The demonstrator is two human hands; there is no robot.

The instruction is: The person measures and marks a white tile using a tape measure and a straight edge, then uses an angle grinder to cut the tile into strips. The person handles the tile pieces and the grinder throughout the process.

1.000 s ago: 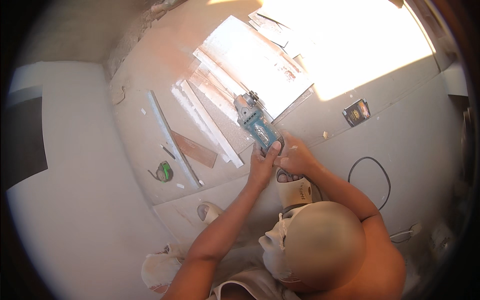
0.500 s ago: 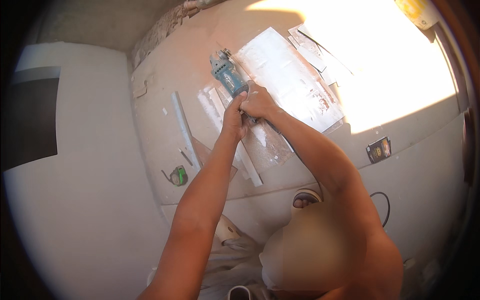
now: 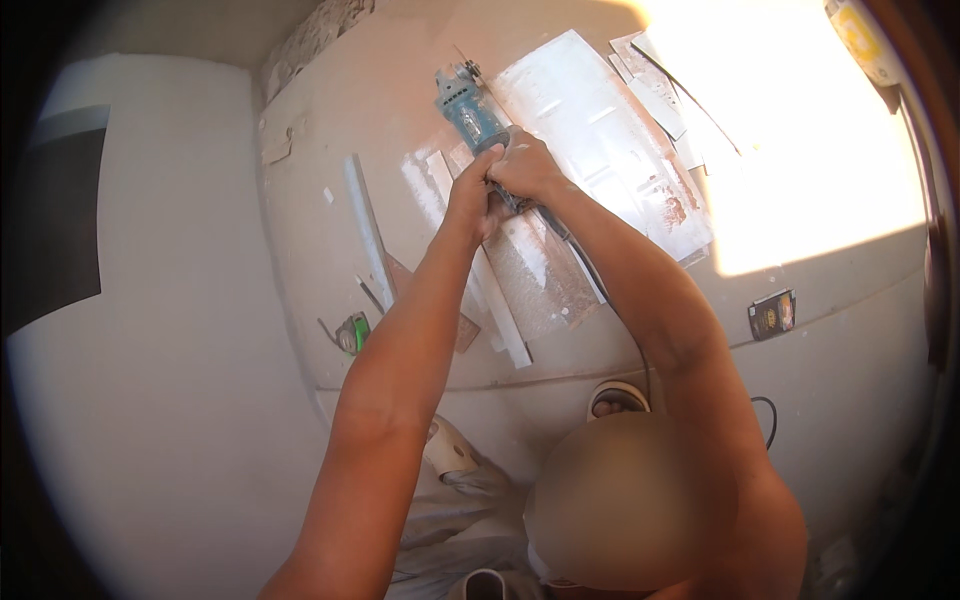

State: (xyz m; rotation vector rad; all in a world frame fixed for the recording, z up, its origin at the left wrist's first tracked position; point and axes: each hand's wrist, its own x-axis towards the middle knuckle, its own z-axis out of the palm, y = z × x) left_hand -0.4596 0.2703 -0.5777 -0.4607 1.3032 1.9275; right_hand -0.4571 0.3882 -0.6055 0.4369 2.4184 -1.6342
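Both hands grip a teal angle grinder point(image 3: 472, 118), its disc end pointing away from me beside the far left edge of a large white-dusted tile point(image 3: 590, 125). My left hand point(image 3: 470, 195) wraps the rear of the body from the left. Over the top of the same part, my right hand point(image 3: 527, 163) is closed. A dark cable point(image 3: 592, 275) runs back from the grinder under my right forearm. Below the hands lie a brownish tile piece point(image 3: 545, 262) with white dust and a narrow pale strip point(image 3: 497, 312). Whether the disc touches the tile, I cannot tell.
On the left lie a grey metal bar point(image 3: 367, 220), a pencil-like stick point(image 3: 370, 294) and a green-and-black tape measure point(image 3: 352, 333). Tile offcuts point(image 3: 657, 98) sit beyond the big tile. A small dark packet point(image 3: 772, 314) is at right. A pale wall point(image 3: 190, 250) rises on the left.
The view has shifted, so the floor things sit higher in the picture. Both hands keep their hold on the grinder, which stays beside the tile's far left edge.
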